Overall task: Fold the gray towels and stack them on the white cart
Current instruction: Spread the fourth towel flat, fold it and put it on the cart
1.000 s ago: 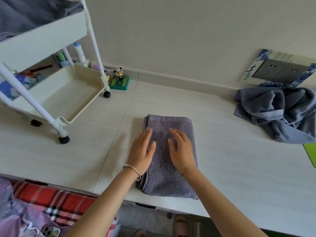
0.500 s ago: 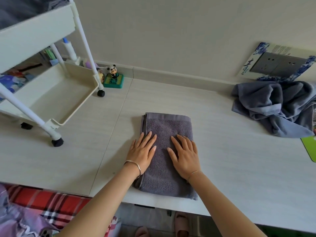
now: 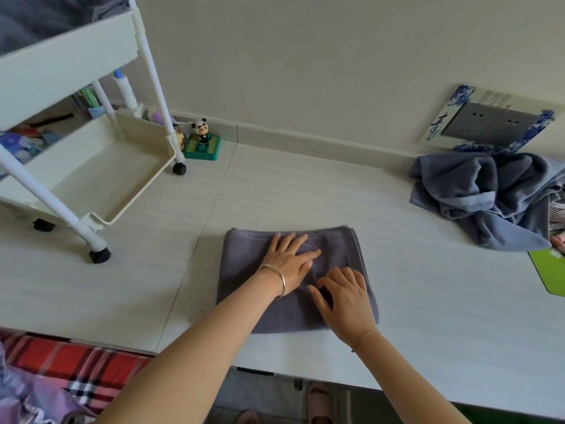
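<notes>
Head view: one folded towel (image 3: 241, 264) lies flat on the counter (image 3: 428, 316), near edge, roughly centre. It is dark gray terry with a nubby pile, a rectangle wider than deep. Layered edges show along its far and right sides.

My read on the left hand (image 3: 287, 261): palm down, fingers straight and spread, pressing the far half of the towel. There's a thin metal bangle (image 3: 276, 278) on that wrist. The right hand (image 3: 345, 301) rests on the near right part with fingers bent and thumb out to the left. I see no cloth pinched in it. The two hands sit close together, just apart.

Counts:
- 1 folded towel under the hands.
- 1 crumpled heap (image 3: 477, 191) far right against the wall. It's soft bluish-gray cloth, and I can't tell how many towels are in it.
- More gray cloth (image 3: 46, 22) in the top tray of the white cart (image 3: 67, 65), far left.

The cart has 2 trays in view, with smooth rounded walls, thin round posts and black casters.

Also in view: a panda figurine (image 3: 201, 139) on a green base by the cart's far caster, a gray wall socket (image 3: 489, 123) and a green mat (image 3: 550, 270) at the right edge.
</notes>
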The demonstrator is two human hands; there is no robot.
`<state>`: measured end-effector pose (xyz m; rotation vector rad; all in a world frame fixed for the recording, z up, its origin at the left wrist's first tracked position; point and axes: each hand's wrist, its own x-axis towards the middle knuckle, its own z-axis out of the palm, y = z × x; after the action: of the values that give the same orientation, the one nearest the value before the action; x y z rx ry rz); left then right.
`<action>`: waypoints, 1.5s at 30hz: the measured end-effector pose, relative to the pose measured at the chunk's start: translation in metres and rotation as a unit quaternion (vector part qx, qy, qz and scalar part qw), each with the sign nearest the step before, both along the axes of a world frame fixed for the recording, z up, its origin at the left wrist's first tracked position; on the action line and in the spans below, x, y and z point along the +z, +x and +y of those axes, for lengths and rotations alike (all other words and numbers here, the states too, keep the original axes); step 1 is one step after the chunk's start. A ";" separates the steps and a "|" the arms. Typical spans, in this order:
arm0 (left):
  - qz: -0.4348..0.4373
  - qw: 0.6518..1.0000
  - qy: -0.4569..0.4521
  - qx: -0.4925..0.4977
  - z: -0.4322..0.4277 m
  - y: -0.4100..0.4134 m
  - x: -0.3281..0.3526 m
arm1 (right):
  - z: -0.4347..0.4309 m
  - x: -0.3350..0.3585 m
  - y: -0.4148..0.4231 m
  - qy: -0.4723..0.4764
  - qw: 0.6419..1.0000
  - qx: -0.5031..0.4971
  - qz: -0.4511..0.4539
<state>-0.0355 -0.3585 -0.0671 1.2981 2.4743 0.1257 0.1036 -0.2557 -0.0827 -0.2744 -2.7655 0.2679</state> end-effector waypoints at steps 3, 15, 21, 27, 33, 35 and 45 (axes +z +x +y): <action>-0.013 0.996 0.055 -0.061 0.000 0.008 -0.006 | 0.008 -0.003 0.010 -0.034 0.999 0.002 0.019; -0.069 0.855 0.273 0.436 -0.077 -0.032 -0.004 | 0.047 0.008 -0.005 -0.427 0.842 -0.329 -0.011; -0.178 0.827 0.369 0.385 -0.075 -0.045 0.000 | 0.051 0.023 0.004 -0.397 0.870 -0.280 0.084; -0.131 0.851 0.245 0.445 -0.066 -0.045 -0.014 | 0.052 0.000 0.006 -0.297 0.893 -0.337 0.007; 0.124 0.967 0.204 0.087 -0.052 -0.017 -0.009 | 0.017 0.010 -0.013 -0.091 0.984 -0.153 0.009; 0.087 0.988 0.121 0.041 -0.046 -0.006 -0.012 | 0.006 0.004 -0.020 -0.061 0.991 -0.098 -0.063; -0.009 0.975 -0.017 0.223 -0.040 -0.014 -0.015 | 0.024 -0.016 0.002 -0.105 0.965 -0.187 -0.153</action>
<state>-0.0499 -0.3984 -0.0817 0.7038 2.6968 0.2004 0.1056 -0.2316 -0.0983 -0.9531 -2.9046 0.4519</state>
